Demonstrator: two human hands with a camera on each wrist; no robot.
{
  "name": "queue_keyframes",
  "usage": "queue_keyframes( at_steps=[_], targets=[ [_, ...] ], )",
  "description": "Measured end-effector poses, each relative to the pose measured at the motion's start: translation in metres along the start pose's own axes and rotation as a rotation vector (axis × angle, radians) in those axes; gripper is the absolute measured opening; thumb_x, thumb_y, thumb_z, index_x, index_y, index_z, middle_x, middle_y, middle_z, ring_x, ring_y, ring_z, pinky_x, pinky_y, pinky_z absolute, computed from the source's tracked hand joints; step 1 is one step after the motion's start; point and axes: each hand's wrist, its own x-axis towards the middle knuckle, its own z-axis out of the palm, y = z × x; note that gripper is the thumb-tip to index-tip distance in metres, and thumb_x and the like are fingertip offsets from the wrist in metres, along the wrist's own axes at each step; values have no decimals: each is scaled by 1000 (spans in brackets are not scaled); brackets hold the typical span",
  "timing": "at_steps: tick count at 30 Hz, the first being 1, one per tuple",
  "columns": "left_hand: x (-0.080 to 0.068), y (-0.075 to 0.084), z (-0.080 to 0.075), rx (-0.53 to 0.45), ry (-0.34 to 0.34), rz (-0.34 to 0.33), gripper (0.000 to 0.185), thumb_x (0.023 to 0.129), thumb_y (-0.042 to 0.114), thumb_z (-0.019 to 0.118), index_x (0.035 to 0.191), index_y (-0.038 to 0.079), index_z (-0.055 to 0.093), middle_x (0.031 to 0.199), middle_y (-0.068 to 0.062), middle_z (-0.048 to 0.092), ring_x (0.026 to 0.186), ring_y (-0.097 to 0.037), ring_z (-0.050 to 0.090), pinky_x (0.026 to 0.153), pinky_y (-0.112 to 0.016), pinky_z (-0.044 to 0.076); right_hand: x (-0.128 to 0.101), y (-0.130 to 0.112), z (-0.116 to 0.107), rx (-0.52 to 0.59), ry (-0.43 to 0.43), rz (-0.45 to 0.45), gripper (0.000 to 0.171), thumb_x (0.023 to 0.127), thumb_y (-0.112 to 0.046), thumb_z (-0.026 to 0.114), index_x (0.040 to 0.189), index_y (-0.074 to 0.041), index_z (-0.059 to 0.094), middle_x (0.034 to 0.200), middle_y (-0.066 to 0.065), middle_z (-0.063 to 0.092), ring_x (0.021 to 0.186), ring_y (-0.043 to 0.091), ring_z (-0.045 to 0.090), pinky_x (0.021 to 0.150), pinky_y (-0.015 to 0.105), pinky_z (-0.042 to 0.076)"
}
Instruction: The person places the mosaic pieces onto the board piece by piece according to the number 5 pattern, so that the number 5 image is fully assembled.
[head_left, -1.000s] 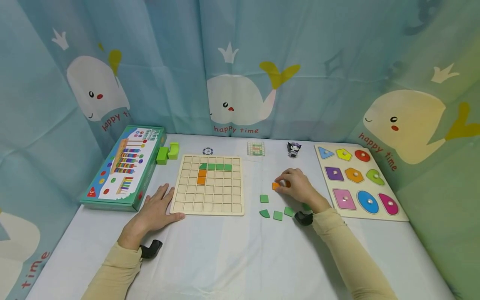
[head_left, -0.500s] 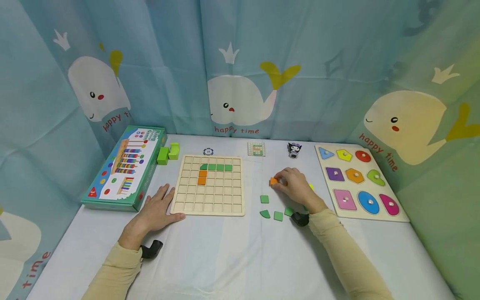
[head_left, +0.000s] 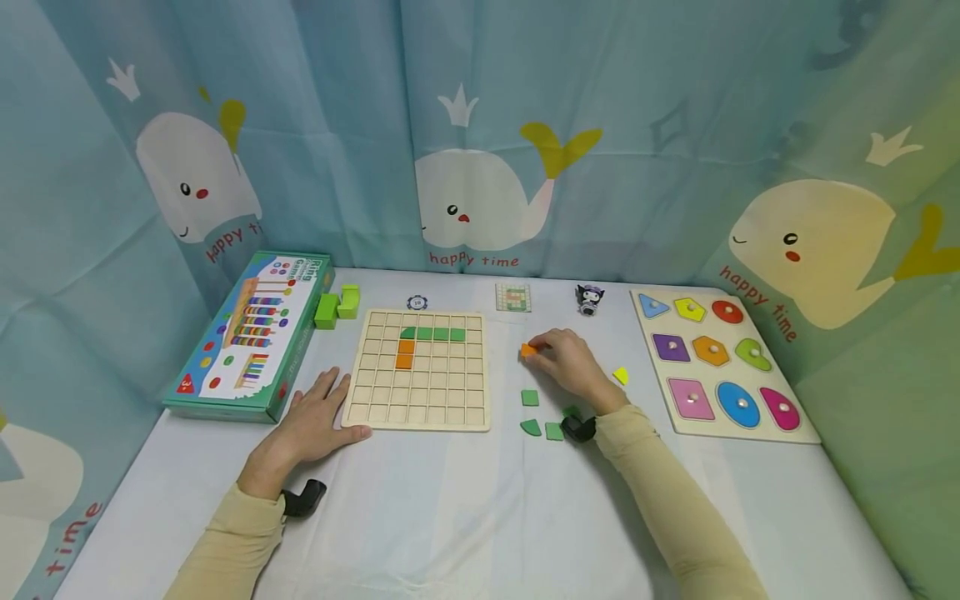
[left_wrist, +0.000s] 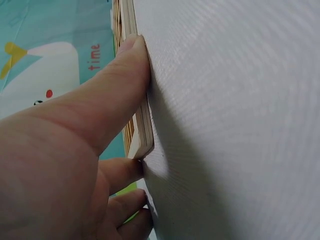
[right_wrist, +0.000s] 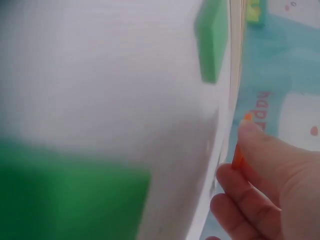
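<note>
My right hand (head_left: 561, 360) pinches a small orange tile (head_left: 528, 350) just above the white table, to the right of the wooden grid board (head_left: 417, 412); the same orange tile (right_wrist: 238, 152) shows edge-on between thumb and fingers in the right wrist view. On the board lie a row of green tiles (head_left: 433, 334) and an orange piece (head_left: 404, 353). My left hand (head_left: 315, 421) lies flat on the table, its thumb (left_wrist: 120, 75) against the grid board's (left_wrist: 137, 120) front left corner.
Loose green tiles (head_left: 530, 397) and a yellow tile (head_left: 621, 376) lie near my right wrist. A shape puzzle board (head_left: 795, 425) sits at the right, a toy box (head_left: 251, 333) and green blocks (head_left: 334, 305) at the left. A small card (head_left: 513, 297) and figurine (head_left: 588, 299) stand at the back.
My right hand has lifted the orange tile and carried it left toward the grid board, uncovering the yellow tile. The left hand has stayed still.
</note>
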Motion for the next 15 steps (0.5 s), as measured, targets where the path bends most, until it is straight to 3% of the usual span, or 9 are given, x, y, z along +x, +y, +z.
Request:
queue_keyframes(
  at_steps=[7, 15],
  targets=[
    [1, -2, 0, -5, -10, -4, 94, 86, 48, 70, 147, -12, 30, 154, -32, 18, 141, -48, 14, 105, -70, 13, 22, -15, 10, -7, -34, 1, 29, 90, -21, 74, 110, -1, 72, 105, 10, 69, 101, 29, 58, 91, 45, 44],
    [2, -3, 1, -4, -1, 8, 94, 86, 49, 70, 147, -12, 30, 154, -32, 18, 141, -47, 14, 105, -70, 13, 46, -48, 24, -53, -104, -33, 30, 91, -26, 72, 110, -4, 73, 107, 8, 69, 102, 26, 59, 90, 42, 45]
  ],
)
